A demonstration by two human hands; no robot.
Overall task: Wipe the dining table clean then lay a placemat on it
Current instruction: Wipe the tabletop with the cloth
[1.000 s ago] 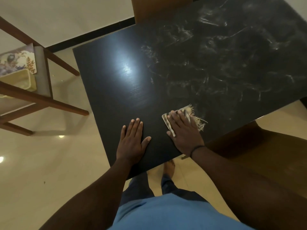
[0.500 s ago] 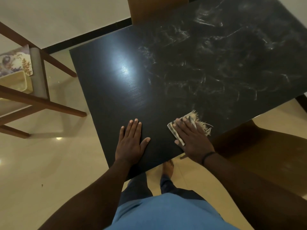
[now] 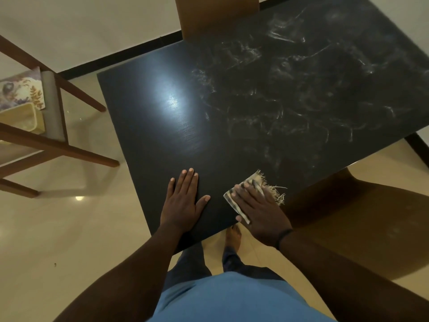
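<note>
At the far left of the frame, a floral patterned placemat (image 3: 22, 90) lay on a wooden chair seat (image 3: 52, 105), well apart from both hands. Lower centre, the left hand (image 3: 184, 202) rested flat on the dark rectangular desk (image 3: 162, 135), fingers straight and together. Just right, the right hand (image 3: 257, 210) pressed a frayed beige striped cloth (image 3: 260, 182) down with straight fingers. Whitish smears (image 3: 290, 101) spread to the upper right, nearer the right hand.

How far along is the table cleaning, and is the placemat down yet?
The table looks clean on its left part. In hand: the right hand presses a frayed cloth flat near the front edge; the left hand rests flat. Left: the white smears and the placemat, lying on a chair.
</note>
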